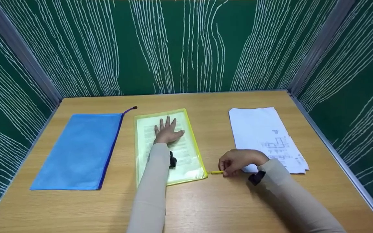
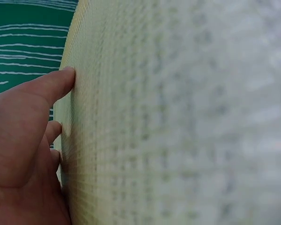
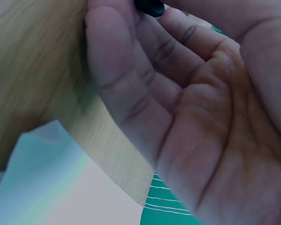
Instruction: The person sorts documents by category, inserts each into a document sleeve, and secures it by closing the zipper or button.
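A yellow-edged zip pouch (image 1: 183, 174) lies flat in the middle of the table with printed sheets inside it. My left hand (image 1: 167, 133) rests on top of it, fingers spread and straight; the left wrist view shows the thumb and fingers of that hand (image 2: 23, 126) touching its meshed surface. At the pouch's near right corner, my right hand (image 1: 238, 160) pinches the yellow zipper pull (image 1: 216, 172), which stretches out to the right. Between the fingers in the right wrist view, a black end piece (image 3: 150, 7) shows, partly hidden.
A blue zip pouch (image 1: 76, 152) lies on the left, its purple pull (image 1: 129, 110) pointing away. To the right sits a stack of white papers (image 1: 254, 126) with drawings, close beside my right hand. Green, white-streaked panels (image 1: 186, 48) border the wooden table (image 1: 199, 210).
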The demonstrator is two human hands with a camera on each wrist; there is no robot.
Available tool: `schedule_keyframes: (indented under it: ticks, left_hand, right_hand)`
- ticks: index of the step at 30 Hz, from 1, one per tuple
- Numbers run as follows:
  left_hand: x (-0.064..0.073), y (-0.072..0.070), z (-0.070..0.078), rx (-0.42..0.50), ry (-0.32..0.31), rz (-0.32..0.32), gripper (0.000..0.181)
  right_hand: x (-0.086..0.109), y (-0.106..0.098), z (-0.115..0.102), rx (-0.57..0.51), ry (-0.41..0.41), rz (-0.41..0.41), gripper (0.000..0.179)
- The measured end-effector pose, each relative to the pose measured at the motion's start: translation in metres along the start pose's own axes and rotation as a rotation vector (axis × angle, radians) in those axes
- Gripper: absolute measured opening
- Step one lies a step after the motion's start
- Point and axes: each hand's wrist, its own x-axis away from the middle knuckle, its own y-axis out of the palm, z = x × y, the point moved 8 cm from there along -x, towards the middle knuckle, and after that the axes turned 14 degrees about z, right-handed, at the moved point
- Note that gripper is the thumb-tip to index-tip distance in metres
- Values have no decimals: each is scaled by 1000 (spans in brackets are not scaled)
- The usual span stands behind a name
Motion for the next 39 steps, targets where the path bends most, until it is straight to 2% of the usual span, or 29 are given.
schedule_keyframes:
  ticks: [6,12,18,22,25,29,32,36,39]
  left_hand:
    - [2,0,-2,15,-5,-12,76]
    - [1,-4,-1,16,12,11,70]
    - [3,-14,-1,57,14,81,61]
    - [2,-24,-1,105,38,155,52]
    - [2,-29,-1,162,58,191,46]
    - [3,-32,-3,271,52,210,44]
    - [4,-36,-5,333,43,234,44]
    - [8,-45,-9,357,19,281,43]
    - [12,-52,-13,344,-6,323,42]
  right_hand:
    - [2,1,0,-14,-17,10,10]
    - [3,0,1,-23,-1,9,12]
    - [3,-1,0,-15,4,6,9]
    - [3,-3,0,-23,4,10,8]
    - [3,-6,0,-7,-3,30,12]
    - [4,-12,0,32,-22,79,17]
    - [4,-17,-5,49,-90,123,17]
    - [4,-23,-10,29,-168,185,20]
    - [2,-28,-6,-35,-133,222,26]
